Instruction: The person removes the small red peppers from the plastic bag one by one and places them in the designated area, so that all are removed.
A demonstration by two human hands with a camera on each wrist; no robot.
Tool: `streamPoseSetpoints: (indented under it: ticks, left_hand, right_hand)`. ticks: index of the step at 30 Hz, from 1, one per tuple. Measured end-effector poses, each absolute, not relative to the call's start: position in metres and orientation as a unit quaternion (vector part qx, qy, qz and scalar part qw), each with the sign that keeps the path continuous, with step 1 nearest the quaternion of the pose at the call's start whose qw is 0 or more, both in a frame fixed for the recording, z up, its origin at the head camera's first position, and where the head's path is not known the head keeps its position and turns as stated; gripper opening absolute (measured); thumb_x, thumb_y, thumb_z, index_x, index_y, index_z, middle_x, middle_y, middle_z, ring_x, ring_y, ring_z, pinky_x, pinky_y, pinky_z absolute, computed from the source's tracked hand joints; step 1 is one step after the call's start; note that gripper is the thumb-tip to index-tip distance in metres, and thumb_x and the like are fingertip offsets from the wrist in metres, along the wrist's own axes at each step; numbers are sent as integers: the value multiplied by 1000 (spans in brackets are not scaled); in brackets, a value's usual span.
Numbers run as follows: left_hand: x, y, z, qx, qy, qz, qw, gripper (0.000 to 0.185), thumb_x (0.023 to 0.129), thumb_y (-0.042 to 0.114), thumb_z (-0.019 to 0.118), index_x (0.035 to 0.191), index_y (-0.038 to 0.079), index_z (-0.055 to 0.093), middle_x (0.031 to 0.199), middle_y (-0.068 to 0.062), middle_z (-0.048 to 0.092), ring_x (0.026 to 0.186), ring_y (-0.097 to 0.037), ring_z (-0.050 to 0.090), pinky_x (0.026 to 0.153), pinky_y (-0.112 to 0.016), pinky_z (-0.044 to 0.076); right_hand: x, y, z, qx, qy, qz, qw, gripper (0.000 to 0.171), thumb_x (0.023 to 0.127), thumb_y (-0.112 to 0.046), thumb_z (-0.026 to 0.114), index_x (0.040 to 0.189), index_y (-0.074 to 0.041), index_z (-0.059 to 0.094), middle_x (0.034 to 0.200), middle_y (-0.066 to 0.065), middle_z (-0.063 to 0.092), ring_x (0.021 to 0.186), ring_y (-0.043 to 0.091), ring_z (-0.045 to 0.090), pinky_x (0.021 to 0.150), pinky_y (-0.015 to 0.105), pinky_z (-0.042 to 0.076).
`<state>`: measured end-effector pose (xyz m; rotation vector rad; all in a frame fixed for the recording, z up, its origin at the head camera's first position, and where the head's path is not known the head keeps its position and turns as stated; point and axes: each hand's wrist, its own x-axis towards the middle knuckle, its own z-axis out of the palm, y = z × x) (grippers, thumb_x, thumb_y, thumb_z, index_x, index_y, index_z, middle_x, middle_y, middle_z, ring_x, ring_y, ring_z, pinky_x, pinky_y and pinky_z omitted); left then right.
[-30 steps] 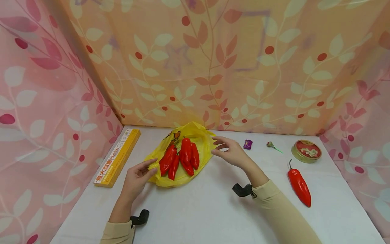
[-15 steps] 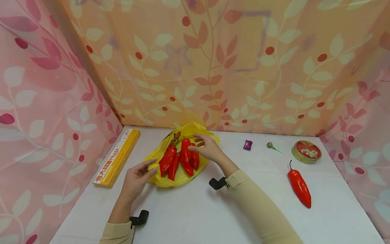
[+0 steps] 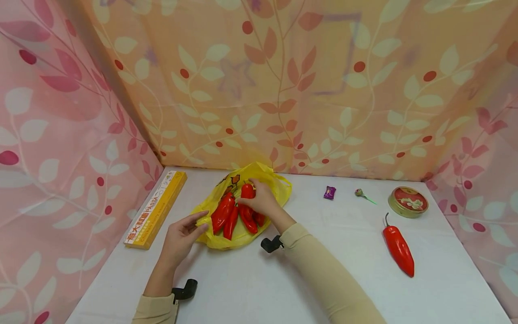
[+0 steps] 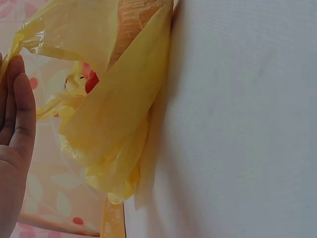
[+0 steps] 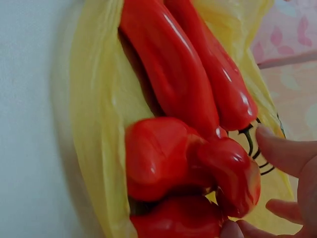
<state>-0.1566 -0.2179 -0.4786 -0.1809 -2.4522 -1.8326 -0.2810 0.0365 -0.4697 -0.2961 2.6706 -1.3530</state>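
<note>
A yellow plastic bag [image 3: 279, 189] lies with its mouth spread, several red peppers [image 3: 222, 213] inside. My left hand [image 3: 180, 238] pinches the bag's left edge between thumb and fingers; in the left wrist view, thin yellow plastic runs into the fingertips [image 4: 21, 82]. My right hand [image 3: 265, 198] reaches into the bag over the peppers on the right. Its thumb and fingers are spread around the upper end of one lumpy red pepper [image 5: 233, 173]. In the right wrist view, the thumb stands a little apart from that pepper.
A yellow pasta box [image 3: 155, 209] lies left of the bag. To the right on the white table [image 3: 251, 288] are a purple-wrapped sweet [image 3: 329, 192], a lollipop [image 3: 359, 192], a round red-and-gold tin [image 3: 408, 201] and a single red pepper [image 3: 398, 249]. Patterned cloth walls surround the table.
My right hand has moved left from beside the bag's right edge, into the bag and down around one of the peppers. My left hand stays at the bag's left edge.
</note>
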Motion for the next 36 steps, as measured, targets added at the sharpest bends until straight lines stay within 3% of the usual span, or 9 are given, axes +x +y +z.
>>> streamPoseSetpoints:
  ticks: [10,26,30,36]
  left_hand:
    - [-156,-218,-478,-58,-799,-598,37,44,95,30,72,133,10,66,140,-7,62,110,-5,62,91,-13,52]
    - [-156,-220,-480,-54,-799,-598,35,43,95,31,72,133,12,66,141,-7,61,116,-4,60,93,-13,51]
    - [-156,-219,-479,-52,-801,-595,37,45,94,33,72,133,13,66,141,-7,61,117,-4,60,92,-14,51]
    - [-157,-219,-480,-54,-801,-594,42,45,94,34,73,133,13,67,140,-6,62,114,-7,62,92,-14,52]
  right_hand:
    - [-276,37,-464,-84,884,-454,77,81,85,-17,80,154,-10,38,140,17,56,119,34,58,95,51,57]
    - [-245,77,-439,-62,805,-562,180,65,83,-15,79,142,-14,52,127,15,57,115,32,58,83,42,62]
    - [-235,88,-432,-67,801,-565,188,65,85,-18,79,142,-13,48,128,15,60,116,31,60,88,44,60]
    - [-221,110,-424,-84,809,-558,165,69,87,-20,77,148,-21,44,127,13,64,115,30,62,88,45,60]
